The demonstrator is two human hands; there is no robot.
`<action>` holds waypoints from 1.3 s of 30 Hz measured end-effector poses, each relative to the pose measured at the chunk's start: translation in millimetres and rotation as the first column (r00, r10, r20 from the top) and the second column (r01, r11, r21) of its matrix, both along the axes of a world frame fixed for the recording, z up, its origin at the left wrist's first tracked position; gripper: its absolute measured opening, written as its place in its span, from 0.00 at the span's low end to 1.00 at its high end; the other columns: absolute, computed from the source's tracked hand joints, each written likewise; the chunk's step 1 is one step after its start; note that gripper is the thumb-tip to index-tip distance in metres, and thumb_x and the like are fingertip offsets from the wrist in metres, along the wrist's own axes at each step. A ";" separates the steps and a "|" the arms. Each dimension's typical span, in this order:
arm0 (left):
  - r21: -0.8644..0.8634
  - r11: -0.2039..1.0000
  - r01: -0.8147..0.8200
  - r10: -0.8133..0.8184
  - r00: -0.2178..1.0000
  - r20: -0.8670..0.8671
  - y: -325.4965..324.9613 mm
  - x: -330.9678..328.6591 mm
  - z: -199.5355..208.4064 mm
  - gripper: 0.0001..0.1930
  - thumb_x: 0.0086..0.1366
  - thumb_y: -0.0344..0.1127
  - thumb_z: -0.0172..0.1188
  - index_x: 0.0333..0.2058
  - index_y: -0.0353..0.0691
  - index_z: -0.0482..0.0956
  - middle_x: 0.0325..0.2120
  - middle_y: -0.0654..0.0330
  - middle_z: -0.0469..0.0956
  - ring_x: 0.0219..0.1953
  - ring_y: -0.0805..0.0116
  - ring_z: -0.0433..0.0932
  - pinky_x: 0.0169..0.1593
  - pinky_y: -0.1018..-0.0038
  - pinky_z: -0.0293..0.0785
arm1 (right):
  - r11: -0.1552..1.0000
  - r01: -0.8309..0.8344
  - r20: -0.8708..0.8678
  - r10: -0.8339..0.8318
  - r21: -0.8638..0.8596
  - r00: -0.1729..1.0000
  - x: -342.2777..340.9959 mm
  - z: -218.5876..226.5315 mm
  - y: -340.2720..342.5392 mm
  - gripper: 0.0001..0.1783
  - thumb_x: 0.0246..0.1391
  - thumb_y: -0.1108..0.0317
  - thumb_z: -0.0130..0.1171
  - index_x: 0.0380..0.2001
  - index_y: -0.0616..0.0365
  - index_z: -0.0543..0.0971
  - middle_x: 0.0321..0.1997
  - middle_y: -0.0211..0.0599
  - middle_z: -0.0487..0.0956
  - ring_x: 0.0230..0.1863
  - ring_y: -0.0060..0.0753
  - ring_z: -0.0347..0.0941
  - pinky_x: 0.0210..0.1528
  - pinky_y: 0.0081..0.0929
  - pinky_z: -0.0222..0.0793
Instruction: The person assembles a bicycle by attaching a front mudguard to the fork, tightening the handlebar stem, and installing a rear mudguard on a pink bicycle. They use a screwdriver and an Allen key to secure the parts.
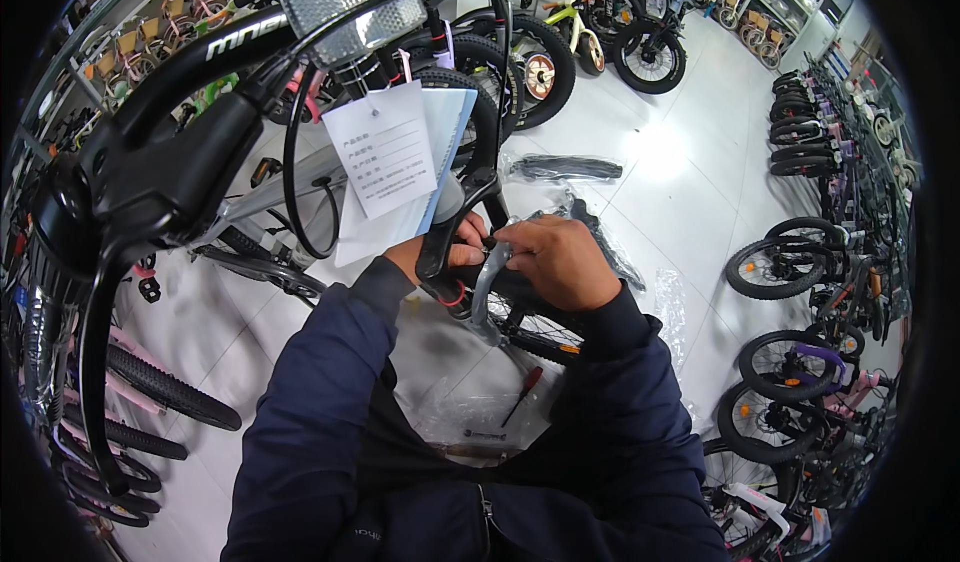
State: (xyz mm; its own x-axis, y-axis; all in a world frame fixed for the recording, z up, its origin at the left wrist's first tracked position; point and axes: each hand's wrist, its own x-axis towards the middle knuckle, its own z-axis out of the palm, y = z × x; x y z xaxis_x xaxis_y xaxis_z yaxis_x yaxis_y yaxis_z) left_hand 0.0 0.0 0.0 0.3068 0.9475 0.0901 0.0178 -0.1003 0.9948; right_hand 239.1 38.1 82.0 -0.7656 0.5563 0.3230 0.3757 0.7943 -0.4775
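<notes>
Just past the black fork crown [436, 262] of a bicycle, both my hands meet over the front wheel [540, 330]. My left hand [450, 252] reaches behind the fork, its fingers closed around a small dark part by the upper end of a curved grey strip, perhaps a mudguard [484, 307]. From the other side, my right hand [562, 262] pinches at that same spot, thumb and forefinger together. The small part between the fingertips is mostly covered. White paper tags [380, 152] and a light blue booklet [452, 142] hang from the handlebar close to my left hand.
The black handlebar [150, 182] and clear reflector [350, 12] fill the upper left. A screwdriver [522, 395] lies on plastic wrap [450, 412] between my legs. Wrapped black parts [565, 167] lie on the tiled floor beyond. Bicycles [790, 362] line both sides.
</notes>
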 end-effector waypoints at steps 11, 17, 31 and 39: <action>0.058 0.998 -0.025 0.026 0.999 -0.021 3.6 3.0 -1.9 0.12 0.60 0.37 0.70 0.37 0.36 0.83 0.47 0.60 0.73 0.51 0.67 0.74 0.58 0.69 0.69 | 0.999 0.010 -0.056 -0.012 -0.038 0.998 -1.1 -0.2 -0.6 0.13 0.45 0.73 0.64 0.38 0.55 0.82 0.30 0.43 0.81 0.37 0.52 0.77 0.40 0.45 0.72; -0.014 0.994 -0.107 0.108 0.993 0.042 -0.3 8.9 -0.7 0.16 0.58 0.40 0.73 0.38 0.34 0.83 0.39 0.63 0.80 0.42 0.72 0.78 0.50 0.75 0.73 | 0.999 0.013 -0.012 -0.014 -0.034 1.000 -0.2 1.6 -0.1 0.20 0.41 0.78 0.68 0.42 0.58 0.83 0.35 0.47 0.83 0.37 0.52 0.80 0.41 0.38 0.77; -0.031 0.999 0.034 -0.034 0.999 -0.015 2.3 -0.9 -1.5 0.12 0.65 0.40 0.68 0.39 0.37 0.86 0.48 0.63 0.73 0.52 0.69 0.74 0.58 0.70 0.70 | 0.998 0.014 -0.031 -0.015 -0.055 0.999 0.1 2.0 -1.6 0.20 0.43 0.78 0.68 0.43 0.57 0.83 0.35 0.46 0.83 0.37 0.52 0.80 0.41 0.38 0.76; 0.056 0.998 -0.016 0.019 0.999 -0.047 1.7 0.5 3.9 0.11 0.61 0.38 0.70 0.38 0.37 0.87 0.44 0.61 0.78 0.48 0.68 0.77 0.54 0.71 0.72 | 0.997 0.027 -0.028 -0.029 -0.074 0.999 1.1 0.5 -1.8 0.20 0.44 0.78 0.68 0.44 0.56 0.84 0.34 0.47 0.83 0.35 0.51 0.79 0.40 0.37 0.76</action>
State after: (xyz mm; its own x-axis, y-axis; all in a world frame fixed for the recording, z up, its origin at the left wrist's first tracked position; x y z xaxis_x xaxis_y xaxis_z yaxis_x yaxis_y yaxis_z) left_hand 0.5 1.7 3.9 0.2952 0.9468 0.1279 0.0675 -0.1542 0.9857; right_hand 240.2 36.3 82.5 -0.7401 0.6006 0.3027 0.3825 0.7461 -0.5451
